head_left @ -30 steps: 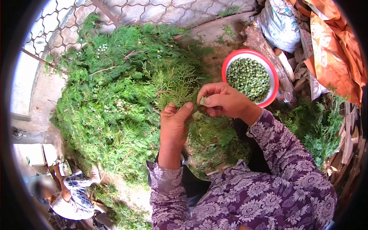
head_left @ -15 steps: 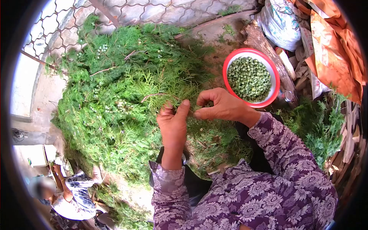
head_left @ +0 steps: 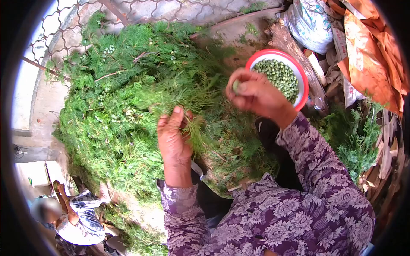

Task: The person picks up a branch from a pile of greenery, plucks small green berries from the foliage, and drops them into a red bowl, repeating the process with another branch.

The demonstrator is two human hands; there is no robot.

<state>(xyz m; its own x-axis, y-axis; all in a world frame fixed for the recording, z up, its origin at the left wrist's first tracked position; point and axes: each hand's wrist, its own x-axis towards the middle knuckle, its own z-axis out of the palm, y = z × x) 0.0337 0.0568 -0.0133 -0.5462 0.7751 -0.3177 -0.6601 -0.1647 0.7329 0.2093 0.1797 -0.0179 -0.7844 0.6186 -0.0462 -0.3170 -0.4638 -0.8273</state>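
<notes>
My left hand point(head_left: 175, 141) is closed round a leafy green conifer sprig point(head_left: 196, 132), whose feathery leaves stick out above and to the right of the fingers. Pinched between the thumb and fingers of my right hand point(head_left: 262, 96) is a small round green cone point(head_left: 235, 86). That hand is slightly blurred and covers the lower left of a red-rimmed bowl point(head_left: 305, 79). Inside the bowl, whose inner wall is white, lie many small green cones point(head_left: 277, 76). A large heap of cut conifer branches point(head_left: 111, 128) spreads under and beyond my left hand.
A log point(head_left: 294, 38), a white sack point(head_left: 309, 30) and orange sheeting point(head_left: 367, 59) lie beyond the bowl. Wire fencing point(head_left: 149, 13) borders the far side. More branches point(head_left: 363, 136) and split wood point(head_left: 386, 149) are at right. Another person point(head_left: 83, 222) sits at lower left.
My hands have moved apart. The right went up toward the bowl with the small cone in its fingers; the left shifted left and slightly down, with the sprig in it.
</notes>
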